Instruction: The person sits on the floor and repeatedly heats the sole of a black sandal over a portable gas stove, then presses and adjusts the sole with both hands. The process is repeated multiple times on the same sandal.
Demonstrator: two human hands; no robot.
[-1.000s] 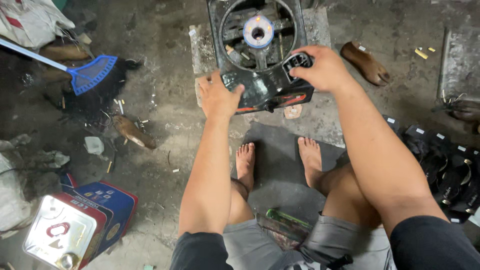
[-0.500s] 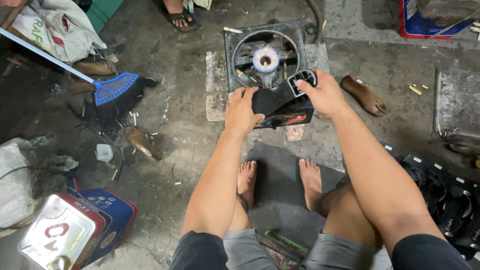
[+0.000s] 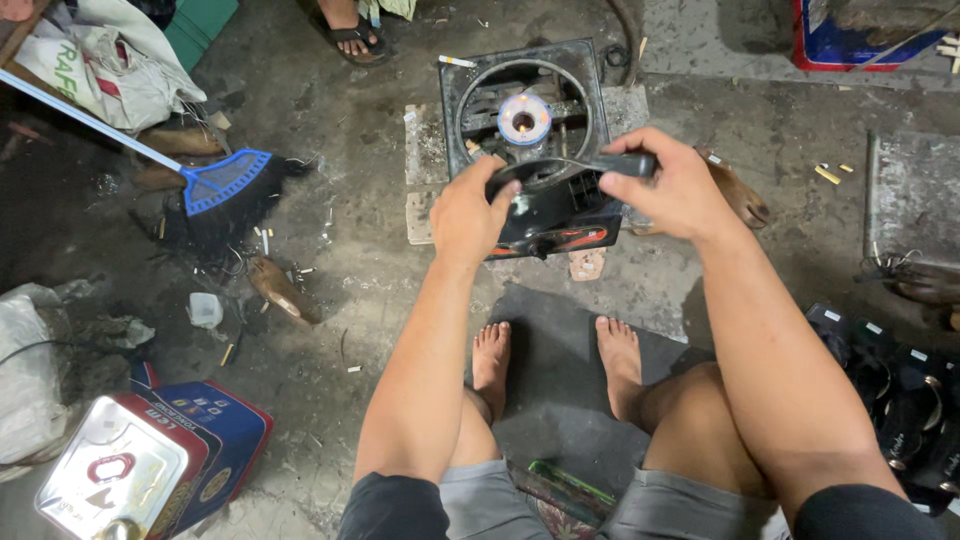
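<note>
Both hands are over a black single-burner gas stove [image 3: 530, 120] that sits on the concrete floor [image 3: 760, 130], burner lit with a small blue-orange flame [image 3: 524, 118].

Left hand [image 3: 470, 215]: fingers curled closed on the near end of a black shoe sole [image 3: 545, 190], thumb side on its edge. Right hand [image 3: 672, 185]: closed around the other, narrower end of the same sole. The sole is held level between the two hands, just above the stove's front edge, near the flame but not over its centre.

Person sits low, bare feet [image 3: 555, 360] on a dark mat [image 3: 560, 330] in front of the stove.

Around: blue broom [image 3: 215, 180] lying left of the stove, blue and red tin can [image 3: 150, 465] at lower left, row of black shoe parts [image 3: 900, 390] at right, another person's sandalled foot [image 3: 350, 30] at the top edge.
</note>
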